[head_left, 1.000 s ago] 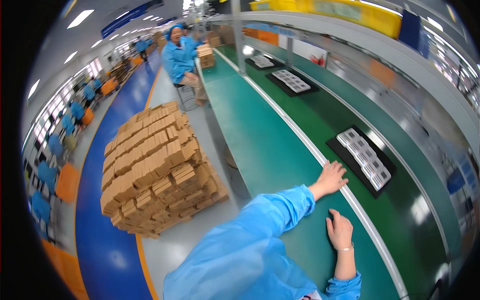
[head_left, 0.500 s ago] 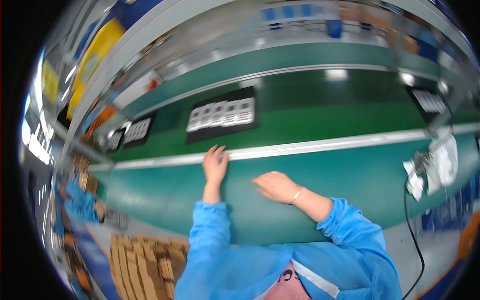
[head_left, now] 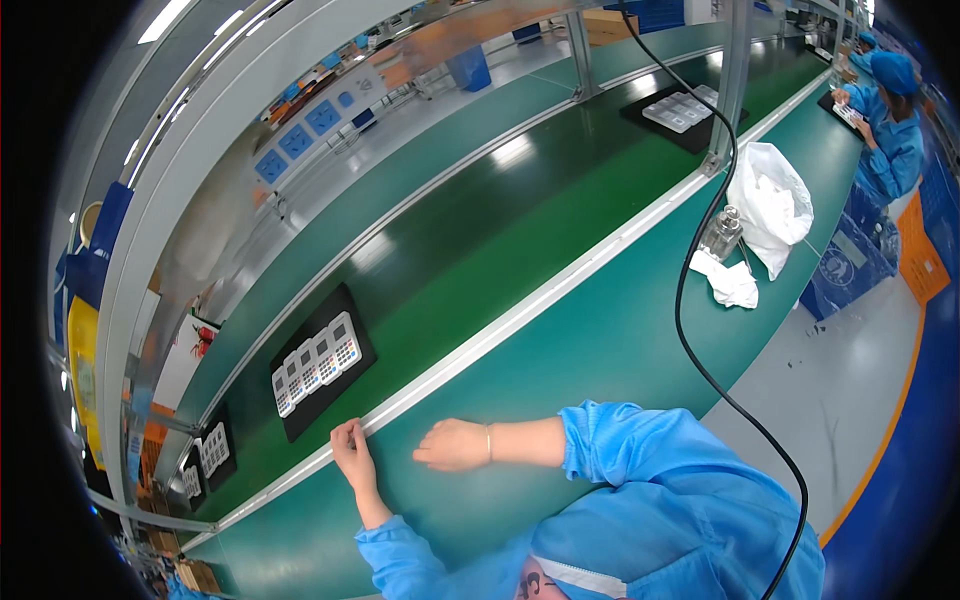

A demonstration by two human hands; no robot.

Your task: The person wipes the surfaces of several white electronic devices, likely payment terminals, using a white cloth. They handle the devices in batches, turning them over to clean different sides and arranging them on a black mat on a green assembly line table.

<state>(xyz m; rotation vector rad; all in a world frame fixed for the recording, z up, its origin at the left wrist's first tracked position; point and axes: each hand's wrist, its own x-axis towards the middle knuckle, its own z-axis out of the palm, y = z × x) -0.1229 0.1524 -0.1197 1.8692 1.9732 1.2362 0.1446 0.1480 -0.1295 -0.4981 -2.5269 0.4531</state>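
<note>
Rail (head_left: pixel 440 375), silver, dividing dark-green conveyor belt (head_left: pixel 470 290) from teal worktop (head_left: pixel 560 370). Left hand (head_left: pixel 354 455) at its near edge, fingertips touching, fingers bent, close together; cannot tell if pinching. Right hand (head_left: pixel 455 444) on rail's worktop side, fingers loosely bent, held together. Black mat (head_left: pixel 325 400) with light-grey keypad panels (head_left: pixel 316 362) beyond rail. Glass bottle (head_left: pixel 722 236), white bag (head_left: pixel 770 215) this side of rail, rightward.
</note>
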